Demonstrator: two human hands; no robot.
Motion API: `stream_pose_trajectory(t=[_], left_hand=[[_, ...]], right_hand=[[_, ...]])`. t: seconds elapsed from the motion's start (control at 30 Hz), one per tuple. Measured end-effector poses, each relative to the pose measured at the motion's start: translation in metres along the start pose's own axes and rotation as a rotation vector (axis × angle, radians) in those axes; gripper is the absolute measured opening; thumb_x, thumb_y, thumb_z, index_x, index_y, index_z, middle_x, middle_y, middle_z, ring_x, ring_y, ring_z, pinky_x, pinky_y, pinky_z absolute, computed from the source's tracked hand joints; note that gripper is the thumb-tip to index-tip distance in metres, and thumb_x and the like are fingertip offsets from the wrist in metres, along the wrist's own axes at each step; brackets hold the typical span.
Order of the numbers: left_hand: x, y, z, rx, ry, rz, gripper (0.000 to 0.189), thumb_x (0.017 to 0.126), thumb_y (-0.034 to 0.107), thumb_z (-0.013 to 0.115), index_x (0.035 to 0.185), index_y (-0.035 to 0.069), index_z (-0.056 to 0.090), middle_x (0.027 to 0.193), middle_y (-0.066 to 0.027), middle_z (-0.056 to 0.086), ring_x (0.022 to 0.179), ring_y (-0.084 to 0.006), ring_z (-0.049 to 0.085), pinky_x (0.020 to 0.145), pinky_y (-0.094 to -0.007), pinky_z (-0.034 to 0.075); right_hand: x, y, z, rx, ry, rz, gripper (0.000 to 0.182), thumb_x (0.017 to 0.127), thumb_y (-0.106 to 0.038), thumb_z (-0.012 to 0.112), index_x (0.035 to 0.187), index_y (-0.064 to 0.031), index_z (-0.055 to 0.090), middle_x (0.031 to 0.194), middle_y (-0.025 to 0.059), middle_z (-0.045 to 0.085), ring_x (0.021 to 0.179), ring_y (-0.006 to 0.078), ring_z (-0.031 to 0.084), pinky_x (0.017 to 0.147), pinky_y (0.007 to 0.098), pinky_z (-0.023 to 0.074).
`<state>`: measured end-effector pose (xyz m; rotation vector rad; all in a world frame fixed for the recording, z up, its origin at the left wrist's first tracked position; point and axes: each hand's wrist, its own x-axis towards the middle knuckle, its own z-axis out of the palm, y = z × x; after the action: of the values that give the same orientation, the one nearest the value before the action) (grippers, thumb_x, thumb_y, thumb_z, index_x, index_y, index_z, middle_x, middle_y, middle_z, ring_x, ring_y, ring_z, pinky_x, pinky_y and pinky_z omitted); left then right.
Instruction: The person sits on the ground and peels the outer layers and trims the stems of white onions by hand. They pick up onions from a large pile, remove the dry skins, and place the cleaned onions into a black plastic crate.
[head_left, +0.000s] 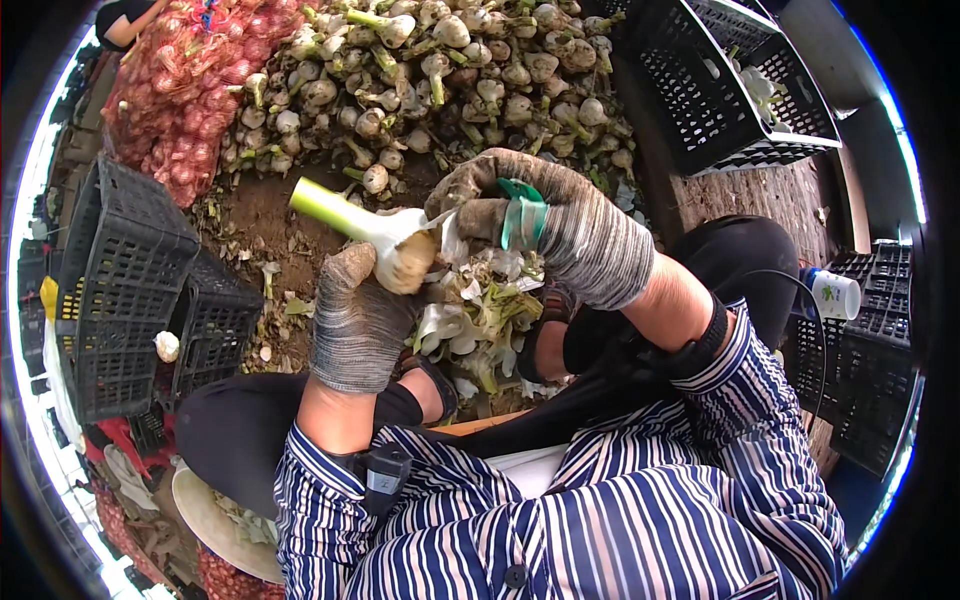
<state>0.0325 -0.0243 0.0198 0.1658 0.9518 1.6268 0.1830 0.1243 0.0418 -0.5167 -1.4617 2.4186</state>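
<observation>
My left hand (362, 322), in a grey knit glove, grips a garlic bulb (407, 255) from below. The bulb's thick stem (324, 204) is cut off square and points up and to the left; its root end is brown and faces my body. My right hand (547, 217), in a similar soiled glove, pinches a strip of white garlic skin (452, 238) at the bulb's right side. A green band (524, 216) wraps a finger of that glove. Beneath both hands lies a heap of peeled garlic skins and leaves (480, 322).
A large pile of unpeeled garlic (450, 82) lies ahead, beside red mesh sacks of bulbs (187, 90). Black plastic crates stand left (127, 292), upper right (705, 90) and right (855, 382). A paper cup (835, 295) and a pale basin (217, 529) are near my sides. Another person's arm (131, 28) shows upper left.
</observation>
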Motion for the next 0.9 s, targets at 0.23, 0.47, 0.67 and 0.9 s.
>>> stream_pose_trajectory(t=[0.23, 0.47, 0.67, 0.9], left_hand=[[0.001, 0.002, 0.005, 0.107, 0.077, 0.058, 0.058, 0.083, 0.039, 0.063, 0.124, 0.002, 0.045, 0.116, -0.0128, 0.057, 0.100, -0.0256, 0.059, 0.083, -0.0390, 0.052], [0.017, -0.007, -0.037, -0.030, 0.007, -0.058, 0.060, 0.087, 0.045, 0.056, 0.125, 0.001, 0.043, 0.116, -0.0132, 0.056, 0.099, -0.0255, 0.059, 0.084, -0.0370, 0.051], [0.011, 0.015, -0.023, -0.052, 0.261, 0.014, 0.049, 0.086, 0.051, 0.056, 0.105, 0.005, 0.058, 0.080, -0.0078, 0.064, 0.059, -0.0161, 0.060, 0.043, -0.0278, 0.046], [0.011, 0.017, -0.035, -0.091, 0.175, 0.021, 0.041, 0.087, 0.045, 0.057, 0.106, 0.008, 0.058, 0.080, -0.0064, 0.063, 0.059, -0.0150, 0.060, 0.043, -0.0257, 0.045]], right_hand=[[-0.001, 0.005, -0.007, 0.184, -0.083, -0.011, 0.051, 0.084, -0.019, 0.067, 0.125, 0.0012, 0.045, 0.107, 0.0094, 0.063, 0.097, 0.0158, 0.062, 0.083, 0.0269, 0.0519], [-0.003, -0.003, 0.015, -0.134, -0.282, 0.032, 0.018, 0.088, -0.018, 0.060, 0.100, -0.0049, 0.058, 0.089, 0.0025, 0.063, 0.086, 0.0104, 0.059, 0.075, 0.0237, 0.0481], [-0.006, -0.002, 0.034, -0.847, -0.547, 0.477, 0.032, 0.080, -0.008, 0.063, 0.112, -0.0084, 0.057, 0.096, 0.0084, 0.063, 0.091, 0.0209, 0.062, 0.075, 0.0354, 0.0538], [0.002, 0.012, 0.021, -0.986, -0.232, 0.280, 0.039, 0.078, -0.024, 0.067, 0.112, -0.0069, 0.057, 0.104, 0.0160, 0.061, 0.093, 0.0325, 0.061, 0.078, 0.0390, 0.0516]])
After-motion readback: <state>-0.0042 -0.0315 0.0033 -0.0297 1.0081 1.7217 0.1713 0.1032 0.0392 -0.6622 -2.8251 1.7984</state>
